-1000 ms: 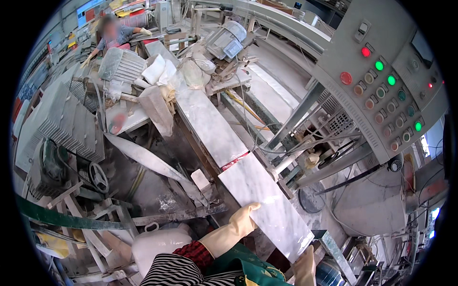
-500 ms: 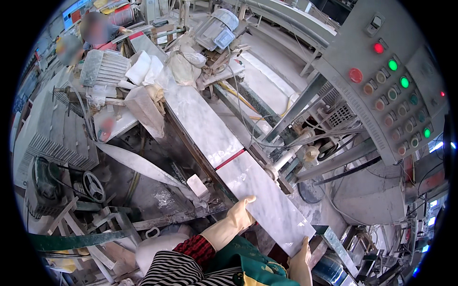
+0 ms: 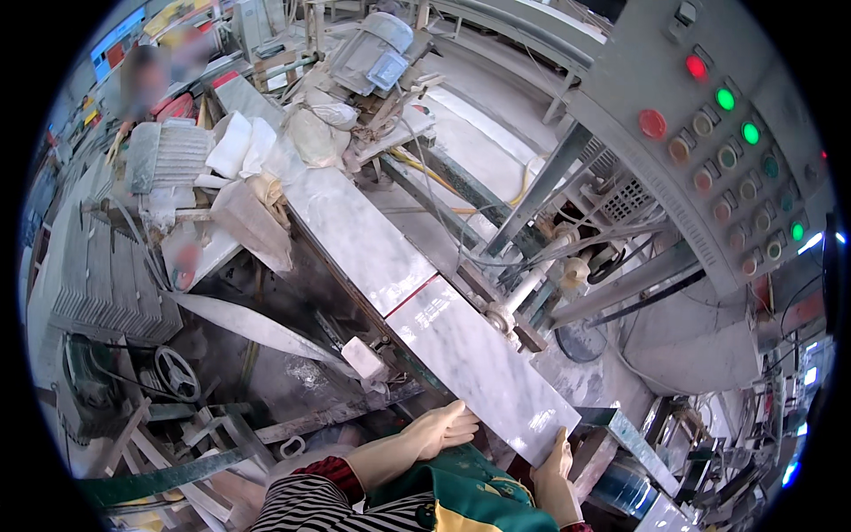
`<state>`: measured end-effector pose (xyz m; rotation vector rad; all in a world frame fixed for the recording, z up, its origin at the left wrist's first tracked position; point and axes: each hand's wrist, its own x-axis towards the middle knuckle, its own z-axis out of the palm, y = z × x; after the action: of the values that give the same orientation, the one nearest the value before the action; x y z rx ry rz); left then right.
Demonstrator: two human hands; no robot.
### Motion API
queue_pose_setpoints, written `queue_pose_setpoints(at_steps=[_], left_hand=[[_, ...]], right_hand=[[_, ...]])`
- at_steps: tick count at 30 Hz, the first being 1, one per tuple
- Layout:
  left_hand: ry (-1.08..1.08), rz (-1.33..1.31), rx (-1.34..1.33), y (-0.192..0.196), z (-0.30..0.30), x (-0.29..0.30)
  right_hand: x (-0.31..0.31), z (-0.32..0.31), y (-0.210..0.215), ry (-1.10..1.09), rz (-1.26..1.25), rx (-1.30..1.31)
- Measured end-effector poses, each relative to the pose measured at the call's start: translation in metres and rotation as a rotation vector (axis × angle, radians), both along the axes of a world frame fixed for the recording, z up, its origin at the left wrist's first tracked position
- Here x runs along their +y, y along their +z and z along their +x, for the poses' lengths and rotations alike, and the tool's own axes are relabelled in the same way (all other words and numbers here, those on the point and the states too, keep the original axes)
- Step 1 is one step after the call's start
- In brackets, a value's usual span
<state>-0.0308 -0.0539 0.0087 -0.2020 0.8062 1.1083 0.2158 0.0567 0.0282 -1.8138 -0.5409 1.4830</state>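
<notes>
A long strip of polished white-grey marble [image 3: 483, 359] lies on a narrow machine bed, running from far left to near right. A second marble strip [image 3: 359, 230] lies end to end beyond it, with a red line [image 3: 412, 295] at the joint. My right hand [image 3: 554, 468], in a cream rubber glove, grips the near end corner, thumb on the top face. My left hand [image 3: 443, 428], gloved alike, is beside the strip's left edge with its fingers loosely bent and nothing visible in them. Whether it touches the edge I cannot tell.
A grey control panel [image 3: 709, 142] with lit buttons stands at the right. A white roller shaft [image 3: 523, 297] sits beside the strip. A blue-grey motor [image 3: 372, 53], a stack of slabs [image 3: 106, 266], a handwheel [image 3: 177, 372] and a person [image 3: 146, 84] are around the bed.
My left hand has come off the strip's edge, its thumb no longer on the top face. My right hand stays at the near corner. The whole view has shifted slightly.
</notes>
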Motion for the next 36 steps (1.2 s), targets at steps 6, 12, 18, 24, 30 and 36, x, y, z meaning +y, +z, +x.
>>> queue_pose_setpoints(at_steps=[6,12,18,24,30,36], left_hand=[[-0.269,0.208,0.255,-0.024,-0.049,-0.017],[0.057,0.287,0.642,0.035,-0.087,0.01],[0.162,0.707,2.253,0.035,-0.11,0.058],[-0.252,0.499,2.455,0.04,-0.118,0.079],[-0.342,0.389,2.537,0.007,-0.12,0.087],[-0.468,0.299,2.448,0.015,-0.126,0.082]], right_hand=[[0.001,0.003,-0.029,0.059,0.044,-0.015],[-0.002,-0.013,-0.024,0.055,-0.052,-0.068],[0.002,-0.005,-0.059,0.094,0.001,-0.026],[0.013,-0.029,-0.043,0.258,0.066,-0.404],[0.01,-0.029,-0.092,-0.049,0.108,-0.017],[0.001,-0.041,-0.078,0.049,0.125,0.026]])
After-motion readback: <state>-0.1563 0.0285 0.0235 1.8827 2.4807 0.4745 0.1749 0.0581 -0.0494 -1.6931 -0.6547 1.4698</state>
